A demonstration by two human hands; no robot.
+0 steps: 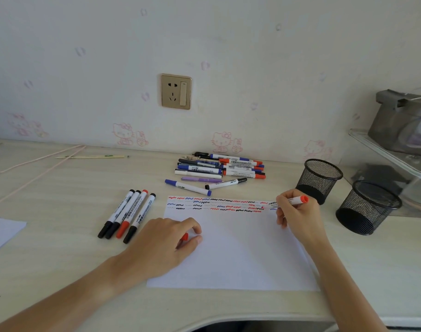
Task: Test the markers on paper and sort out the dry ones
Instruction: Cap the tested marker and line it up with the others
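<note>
A white sheet of paper (238, 255) lies on the desk, with rows of red, blue and black squiggles along its top edge. My right hand (298, 216) grips an uncapped red marker (293, 201), its tip on the paper at the right end of the squiggles. My left hand (166, 243) rests on the paper's left side and holds the red cap (185, 236) between curled fingers and thumb. Several capped markers (127, 215) lie in a row to the left of the paper. A pile of markers and pens (219, 168) lies behind the paper.
Two black mesh pen cups (318, 179) (367, 207) stand at the right. A clear shelf with a grey box (401, 123) is at the far right. Another sheet (3, 231) lies at the left edge. A wall socket (176, 91) is above the desk.
</note>
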